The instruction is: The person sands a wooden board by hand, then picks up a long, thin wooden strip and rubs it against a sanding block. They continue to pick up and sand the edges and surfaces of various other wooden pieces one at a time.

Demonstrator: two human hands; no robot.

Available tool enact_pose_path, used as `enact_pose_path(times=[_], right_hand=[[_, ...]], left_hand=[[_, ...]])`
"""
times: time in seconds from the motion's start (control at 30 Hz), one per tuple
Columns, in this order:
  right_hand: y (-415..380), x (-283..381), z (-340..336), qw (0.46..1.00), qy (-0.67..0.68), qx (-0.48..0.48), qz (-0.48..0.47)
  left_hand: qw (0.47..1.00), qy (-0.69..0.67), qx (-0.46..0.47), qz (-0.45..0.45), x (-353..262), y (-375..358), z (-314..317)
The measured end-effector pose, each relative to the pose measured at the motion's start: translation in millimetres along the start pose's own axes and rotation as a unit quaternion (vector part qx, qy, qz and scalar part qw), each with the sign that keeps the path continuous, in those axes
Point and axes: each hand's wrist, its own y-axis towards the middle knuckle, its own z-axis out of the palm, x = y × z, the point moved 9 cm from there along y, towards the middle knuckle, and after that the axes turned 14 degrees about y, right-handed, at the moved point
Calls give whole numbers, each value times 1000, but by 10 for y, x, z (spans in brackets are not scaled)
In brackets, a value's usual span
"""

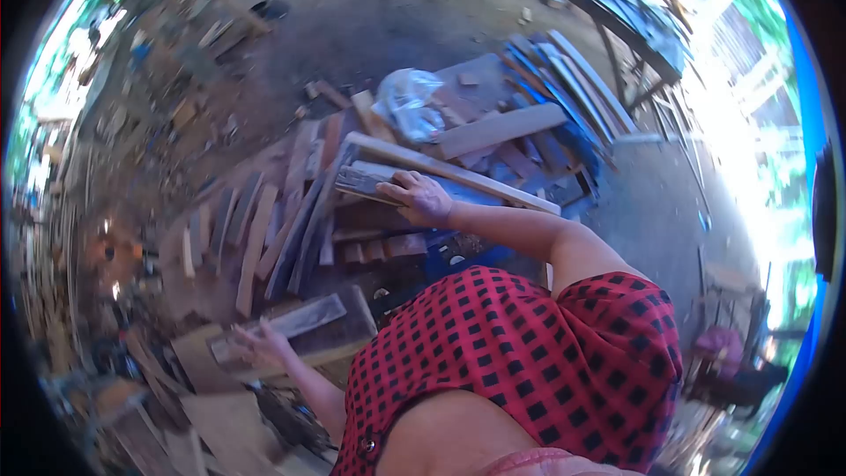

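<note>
My right hand (421, 197) reaches across the middle and rests on the end of a grey-edged board (366, 178), its fingers curled over the edge. Close behind that board lies a long pale plank (458, 174). At the lower left, my left hand (262, 345) is spread beside a short pale strip (308, 316), over a flat wooden piece (345, 335). Whether its fingertips touch the wood is too blurred to tell.
Loose boards (256, 242) lie side by side to the left. A clear plastic bag (411, 104) sits on the wood pile, near a wide plank (502, 130). A table frame (608, 18) stands at the upper right. Scraps (183, 113) litter the floor.
</note>
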Motion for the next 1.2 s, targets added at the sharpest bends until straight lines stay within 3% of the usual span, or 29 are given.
enact_pose_path(times=[0.13, 0.17, 0.2, 0.23, 0.33, 0.37, 0.4, 0.43, 0.5, 0.57, 0.6, 0.67, 0.73, 0.8, 0.83, 0.87, 0.9, 0.97, 1.03, 1.1, 1.13, 1.17, 1.2], right_hand=[[-445, -639, -168, 991, -83, -61, 87], [-510, -734, -197, 987, -98, -87, 96], [-533, -774, -208, 985, -96, -98, 107], [-550, -821, -204, 985, -99, -78, 120], [-574, -879, -213, 983, -97, -60, 146], [-575, -883, -197, 983, -94, -50, 149], [-587, -923, -156, 982, -112, -47, 144], [-602, -931, -196, 981, -112, -53, 150], [-574, -907, -173, 983, -83, -25, 161], [-551, -892, -203, 983, -52, -20, 174], [-557, -898, -223, 981, -24, -17, 191], [-505, -753, -303, 985, -35, -46, 165], [-433, -466, -452, 986, -48, -74, 140], [-333, -121, -376, 960, 247, 17, 132], [-304, 24, -336, 933, 328, 54, 137], [-303, 146, -260, 898, 406, 90, 141], [-327, 189, -198, 899, 406, 88, 141], [-439, 255, -22, 815, 541, 110, 176], [-549, 330, -245, 801, 558, 98, 194], [-673, 299, -476, 817, 524, 77, 230], [-651, 267, -543, 820, 539, 29, 191], [-814, 162, -492, 763, 590, 58, 258], [-899, 113, -539, 737, 620, 51, 264]], left_hand=[[993, 42, 82, -75, -61, 23, -62], [994, 42, 79, -58, -80, 79, -20], [989, 33, 100, -106, 33, 136, 99], [980, 26, 119, -155, 72, 163, 128], [984, 1, 91, -156, -84, 90, -122], [986, -1, 91, -142, -137, 94, -89], [975, -175, 37, -130, -167, 114, -72], [931, -344, -15, -119, -341, 14, -325], [949, -293, -39, -110, -696, -120, -767], [882, -447, 78, -129, -1057, -206, -741], [878, -458, 61, -125, -1296, -270, -876], [901, -423, 93, -33, -1566, -70, -609], [886, -456, 87, -6, -2042, -254, -798], [868, -482, 114, 35, -2607, -527, -1134], [867, -474, 148, 50, -2828, -638, -1256], [878, -461, 103, 71, -2941, -657, -1206], [813, -558, 158, 56, -3114, -746, -1090], [791, -582, 178, 69, -3395, -917, -1179], [800, -564, 175, 107, -3626, -1066, -1279], [756, -609, 212, 115, -3803, -1194, -1183], [773, -588, 198, 131, -3868, -1299, -1353], [777, -574, 211, 152, -3902, -1298, -1226], [775, -584, 200, 138, -3895, -1257, -1183]])
